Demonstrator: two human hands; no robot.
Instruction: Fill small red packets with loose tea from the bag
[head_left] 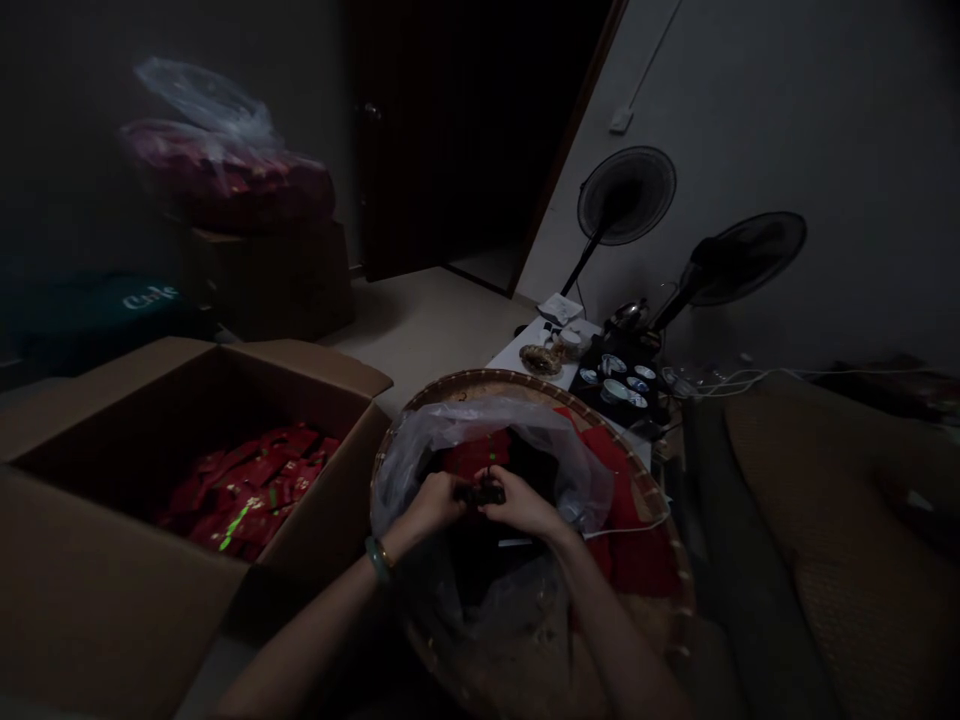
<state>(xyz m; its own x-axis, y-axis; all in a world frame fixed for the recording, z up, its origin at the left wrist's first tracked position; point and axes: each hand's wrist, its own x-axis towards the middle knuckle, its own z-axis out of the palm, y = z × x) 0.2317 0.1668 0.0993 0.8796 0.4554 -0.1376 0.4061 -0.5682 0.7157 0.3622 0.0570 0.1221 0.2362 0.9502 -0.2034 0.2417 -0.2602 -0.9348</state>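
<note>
Head view takes in a dim room where the largest thing at work is an open cardboard box (112, 570) on the person's left, its bottom spread with a loose heap of red packets (259, 490). Just beside it sits a round woven tray (487, 376), close in front of the person, and past its far rim stands a low table (517, 350) with small dishes. Within the tray a clear plastic bag (589, 470) lies open around some black material (480, 575), while flat red pieces (637, 565) rest on the tray's right side and a thin white cord (626, 530) crosses them. Over the middle of the bag, the left hand (441, 502) and right hand (521, 503) meet almost fingertip to fingertip, both pinching a small dark item (484, 493) between them. It is too dark there to say what that item is or whether it is joined to the black material underneath. Judging by the bent fingers and close grip, the step in hand is fine two-handed finger work; the next move seems to call for one hand steadying the item while the other's fingertips work it, clear of the bag's loose edge.
</note>
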